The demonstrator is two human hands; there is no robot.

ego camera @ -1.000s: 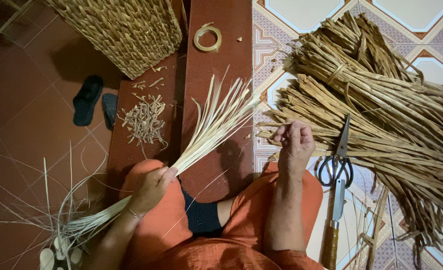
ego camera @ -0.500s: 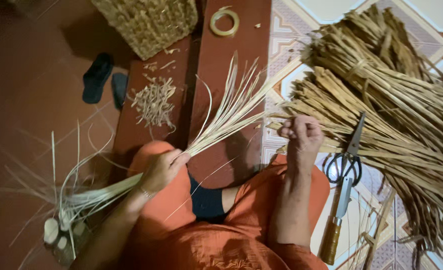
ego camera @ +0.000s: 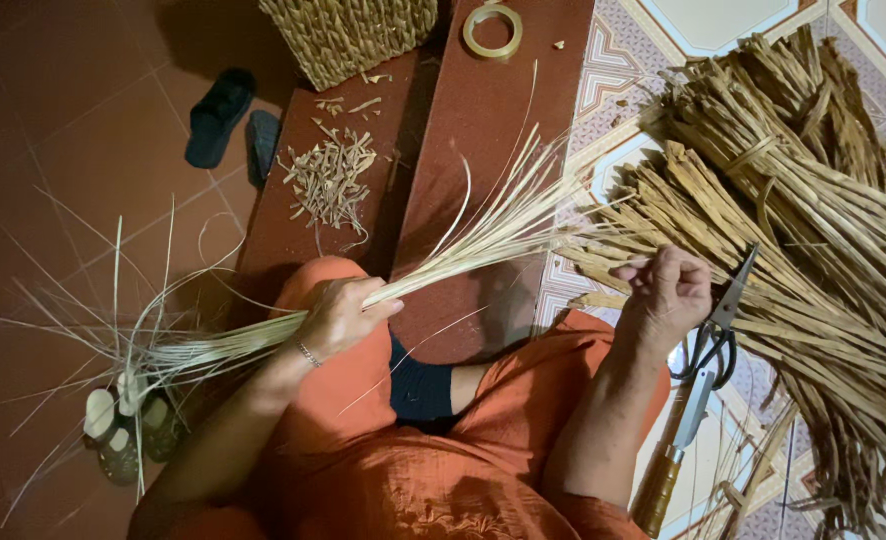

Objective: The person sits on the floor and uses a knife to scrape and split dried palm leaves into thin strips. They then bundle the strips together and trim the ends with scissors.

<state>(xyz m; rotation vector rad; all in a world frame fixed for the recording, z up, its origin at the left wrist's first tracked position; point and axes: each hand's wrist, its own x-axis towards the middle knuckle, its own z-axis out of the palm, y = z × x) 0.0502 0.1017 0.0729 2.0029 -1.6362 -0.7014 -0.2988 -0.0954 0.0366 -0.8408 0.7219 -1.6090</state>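
Pale straw-yellow strips (ego camera: 433, 270), nearly cream at the fanned tips, w/ a thin silver-looking bracelet (ego camera: 309, 353) on the wrist below them. Clothing (ego camera: 363, 470) bright orange, faint tone-on-tone embroidery at the hem; dark navy or black patch (ego camera: 421, 385) between the knees, hard to tell which in this light. Dried stalks (ego camera: 813, 210) tan-brown, darker streaks. Scissors (ego camera: 713, 330) black handles, steel-grey blades. Knife (ego camera: 675, 450): wooden brown handle, pale blade. Floor left plain terracotta red (ego camera: 73, 150); floor right white tiles w/ purple-red geometric border pattern (ego camera: 613, 90). Basket (ego camera: 348, 35) woven beige-brown. Tape ring (ego camera: 493, 30) yellowish. Sandals (ego camera: 228, 120) dark blue-black. Chaff pile (ego camera: 328, 180) light tan.
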